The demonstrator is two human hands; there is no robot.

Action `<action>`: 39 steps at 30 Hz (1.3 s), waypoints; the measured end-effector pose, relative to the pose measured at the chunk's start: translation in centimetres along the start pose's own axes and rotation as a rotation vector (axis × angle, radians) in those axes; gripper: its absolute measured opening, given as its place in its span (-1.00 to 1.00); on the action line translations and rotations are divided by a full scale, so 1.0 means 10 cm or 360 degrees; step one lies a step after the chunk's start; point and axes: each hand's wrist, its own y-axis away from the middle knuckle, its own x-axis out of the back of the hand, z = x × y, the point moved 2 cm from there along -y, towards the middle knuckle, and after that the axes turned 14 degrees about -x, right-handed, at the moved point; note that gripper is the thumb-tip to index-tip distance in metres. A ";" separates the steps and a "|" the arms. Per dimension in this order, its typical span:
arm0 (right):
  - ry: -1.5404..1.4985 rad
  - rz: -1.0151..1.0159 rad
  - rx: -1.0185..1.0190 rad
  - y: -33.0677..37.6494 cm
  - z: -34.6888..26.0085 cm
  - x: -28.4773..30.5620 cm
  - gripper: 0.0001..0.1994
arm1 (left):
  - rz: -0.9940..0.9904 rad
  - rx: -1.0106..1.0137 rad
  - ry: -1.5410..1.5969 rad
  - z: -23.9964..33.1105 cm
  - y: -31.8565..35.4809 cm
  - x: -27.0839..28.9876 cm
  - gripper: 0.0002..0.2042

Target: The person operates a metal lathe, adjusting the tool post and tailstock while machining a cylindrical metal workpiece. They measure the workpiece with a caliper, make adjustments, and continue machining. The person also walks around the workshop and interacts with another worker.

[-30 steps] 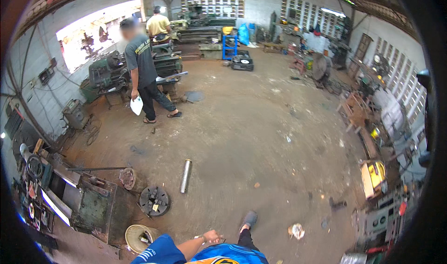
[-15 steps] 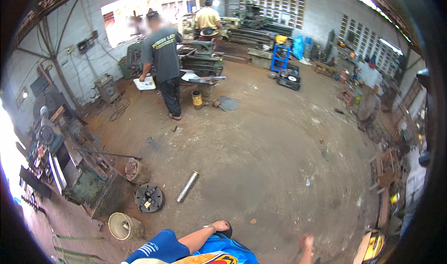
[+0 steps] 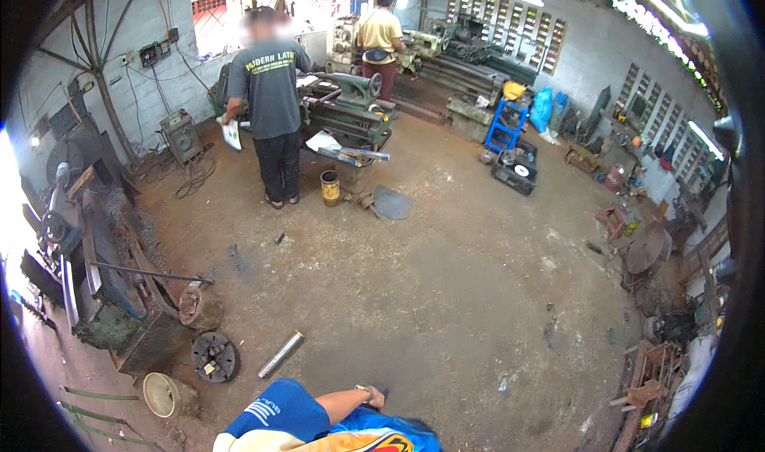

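Observation:
My left hand [image 3: 376, 398] is low in the picture, bent in front of my body, below a blue sleeve [image 3: 280, 410]. A band circles its wrist. The hand is small and its fingers are mostly hidden, so I cannot make out whether it holds anything. My right hand is out of view. A shiny metal cylinder [image 3: 280, 355] lies on the floor ahead and to the left of the left hand. Left of that cylinder sits a round dark chuck [image 3: 215, 357] with a small pale block on it.
A pale bucket [image 3: 165, 396] and a rusty drum [image 3: 201, 309] stand by a machine [image 3: 131, 324] on the left. One person [image 3: 275, 101] holds a white sheet near a lathe [image 3: 351, 109]; another person [image 3: 380, 42] stands farther back. A yellow can [image 3: 330, 187] and blue rack [image 3: 506, 125] stand beyond.
My view has shifted, bringing the floor things left and lower. My right hand has left the picture. The nearer person has turned and lowered the white sheet to the side.

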 end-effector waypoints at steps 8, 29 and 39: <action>-0.0107 0.0000 -0.0397 -0.75 -1.53 0.09 -0.78 | 0.0188 0.0234 0.1085 -0.75 -0.03 1.13 -0.62; -0.0077 -0.0436 0.1191 -3.41 -10.66 0.21 -0.75 | 0.0824 0.0290 0.0768 -0.08 -1.56 7.11 0.01; 0.0261 -0.0107 -0.0266 -4.95 -9.68 0.06 -0.78 | 0.0431 0.0262 0.0763 -0.85 -1.20 10.15 -0.42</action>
